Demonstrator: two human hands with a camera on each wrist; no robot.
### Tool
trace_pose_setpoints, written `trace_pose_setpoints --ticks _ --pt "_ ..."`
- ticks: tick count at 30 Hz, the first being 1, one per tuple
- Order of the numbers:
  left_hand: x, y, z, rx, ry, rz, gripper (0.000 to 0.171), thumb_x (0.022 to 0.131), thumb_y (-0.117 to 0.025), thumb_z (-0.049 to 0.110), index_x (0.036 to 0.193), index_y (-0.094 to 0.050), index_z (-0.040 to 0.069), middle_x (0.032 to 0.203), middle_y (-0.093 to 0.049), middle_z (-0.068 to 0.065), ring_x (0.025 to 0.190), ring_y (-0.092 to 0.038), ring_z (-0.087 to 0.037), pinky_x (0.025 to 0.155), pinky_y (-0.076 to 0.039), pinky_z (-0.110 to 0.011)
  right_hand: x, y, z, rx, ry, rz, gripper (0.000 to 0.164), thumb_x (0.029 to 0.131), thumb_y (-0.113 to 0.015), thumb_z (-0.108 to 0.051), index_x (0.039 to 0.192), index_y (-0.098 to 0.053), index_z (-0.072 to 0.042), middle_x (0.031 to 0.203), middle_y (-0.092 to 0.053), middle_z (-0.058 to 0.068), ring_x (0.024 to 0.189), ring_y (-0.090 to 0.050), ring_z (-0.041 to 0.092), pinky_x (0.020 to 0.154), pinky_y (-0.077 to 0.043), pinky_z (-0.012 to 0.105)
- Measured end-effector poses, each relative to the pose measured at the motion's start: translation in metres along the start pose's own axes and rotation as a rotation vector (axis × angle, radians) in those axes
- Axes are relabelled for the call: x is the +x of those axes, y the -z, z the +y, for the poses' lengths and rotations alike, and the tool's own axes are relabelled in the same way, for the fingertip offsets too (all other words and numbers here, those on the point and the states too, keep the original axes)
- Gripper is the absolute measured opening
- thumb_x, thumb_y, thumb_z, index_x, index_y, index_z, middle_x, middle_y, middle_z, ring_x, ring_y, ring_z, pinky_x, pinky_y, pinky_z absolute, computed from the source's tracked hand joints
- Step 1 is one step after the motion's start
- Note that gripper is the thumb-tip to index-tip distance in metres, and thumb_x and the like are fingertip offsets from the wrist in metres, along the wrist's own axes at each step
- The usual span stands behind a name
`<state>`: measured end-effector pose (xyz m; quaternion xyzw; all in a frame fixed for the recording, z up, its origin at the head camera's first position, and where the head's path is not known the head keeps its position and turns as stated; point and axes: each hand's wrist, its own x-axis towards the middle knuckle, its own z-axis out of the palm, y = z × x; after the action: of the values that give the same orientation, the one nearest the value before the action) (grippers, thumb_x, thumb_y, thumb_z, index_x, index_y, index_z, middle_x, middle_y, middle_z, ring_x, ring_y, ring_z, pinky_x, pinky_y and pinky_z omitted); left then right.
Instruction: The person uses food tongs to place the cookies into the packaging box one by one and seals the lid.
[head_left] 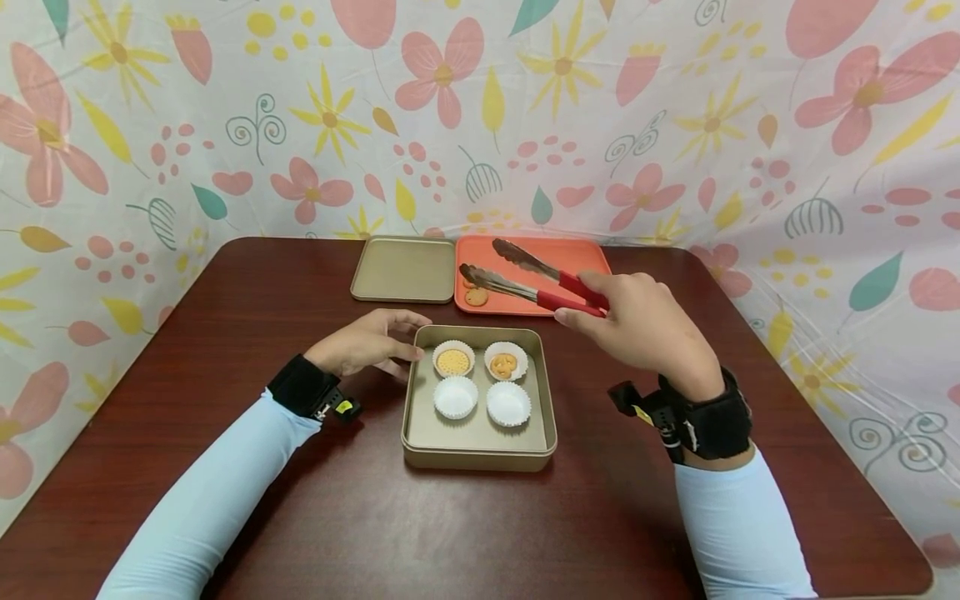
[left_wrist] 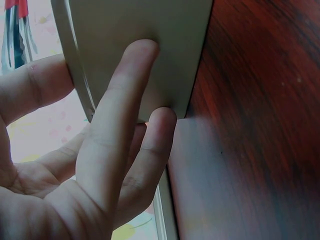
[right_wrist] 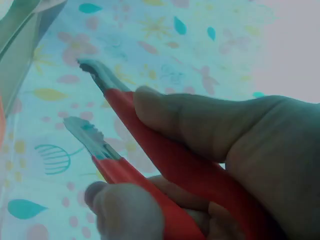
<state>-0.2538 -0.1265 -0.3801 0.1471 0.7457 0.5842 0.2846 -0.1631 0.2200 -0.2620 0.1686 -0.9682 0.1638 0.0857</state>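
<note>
My left hand (head_left: 367, 343) rests its fingertips on the left wall of a square gold tin (head_left: 476, 440). In the left wrist view its fingers are nearly straight against the tin's side (left_wrist: 175, 30). Inside the tin, the back left paper cup (head_left: 437, 353) contains a round yellow biscuit (head_left: 453, 362), and the back right one contains small golden-brown biscuits (head_left: 503, 365). Two front paper cups (head_left: 455, 398) are empty. My right hand (head_left: 648, 325) grips red-handled metal tongs (head_left: 498, 282) over the orange tray (head_left: 592, 254). Their arms are spread, with nothing visible between the tips.
Round biscuits (head_left: 476, 297) lie at the left of the orange tray, partly hidden by the tongs. A gold tray or lid (head_left: 403, 271) lies to its left. The dark wooden table (head_left: 337, 517) ends at a patterned cloth (head_left: 442, 142) behind.
</note>
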Motion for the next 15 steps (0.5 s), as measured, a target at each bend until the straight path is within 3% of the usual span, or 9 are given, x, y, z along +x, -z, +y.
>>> trace_pose_setpoints --ticks 6,12,15 --pt "0.000 0.000 -0.001 0.007 -0.004 -0.005 0.059 0.094 -0.067 -0.006 0.149 -0.044 0.000 0.146 -0.041 -0.025 0.110 -0.063 -0.039 0.082 -0.063 -0.050 0.009 -0.006 0.004 -0.003 -0.008 0.012 0.028 0.097 -0.072 -0.039 0.095 -0.061 -0.013 0.062 -0.050 0.004 0.057 -0.045 0.022 0.052 -0.036 0.034" --pt "0.000 0.001 -0.001 0.017 -0.002 -0.009 0.060 0.095 -0.067 -0.006 0.149 -0.044 0.000 0.147 -0.040 -0.025 0.110 -0.063 -0.038 0.082 -0.063 -0.048 0.016 -0.007 0.008 -0.005 -0.018 0.020 0.039 0.099 -0.068 -0.044 0.115 -0.065 -0.009 0.062 -0.049 0.005 0.058 -0.045 0.024 0.052 -0.034 0.034" --pt "0.000 0.001 -0.001 0.017 -0.002 -0.010 0.059 0.095 -0.067 -0.006 0.149 -0.044 0.000 0.147 -0.040 -0.025 0.111 -0.063 -0.038 0.082 -0.063 -0.048 0.020 -0.009 0.011 0.001 -0.034 0.050 0.039 0.098 -0.068 -0.044 0.113 -0.066 -0.008 0.062 -0.047 0.006 0.057 -0.044 0.025 0.052 -0.033 0.035"
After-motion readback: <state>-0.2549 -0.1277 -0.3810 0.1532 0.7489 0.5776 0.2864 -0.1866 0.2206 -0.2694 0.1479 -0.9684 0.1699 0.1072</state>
